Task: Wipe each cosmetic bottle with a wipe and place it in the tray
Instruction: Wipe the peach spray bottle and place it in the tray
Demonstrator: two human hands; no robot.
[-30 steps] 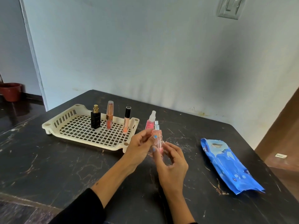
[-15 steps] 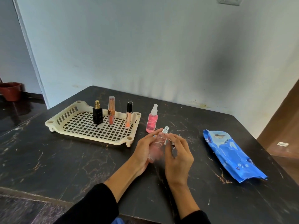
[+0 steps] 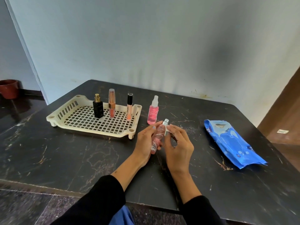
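My left hand (image 3: pixel 144 142) grips a small pink bottle (image 3: pixel 159 135) with a silver cap, tilted, low over the black table. My right hand (image 3: pixel 178 143) pinches the bottle's neck just under the cap; a small white bit shows at those fingertips, and I cannot tell what it is. The cream plastic tray (image 3: pixel 53 118) sits to the left, holding a black perfume bottle (image 3: pixel 98 109), a peach tube (image 3: pixel 111 103) and a lip gloss (image 3: pixel 129 106), all upright. A pink spray bottle (image 3: pixel 153 112) stands on the table right of the tray.
A blue wipes pack (image 3: pixel 232 143) lies flat on the right side of the table. The table's front edge (image 3: pixel 146 203) runs close to my sleeves. A wall stands behind the table, and a brown pot (image 3: pixel 9 89) sits on the floor far left.
The pink bottle went from upright, held higher, to tilted and lower over the table. My right fingers shifted up to its neck. The view has tipped downward.
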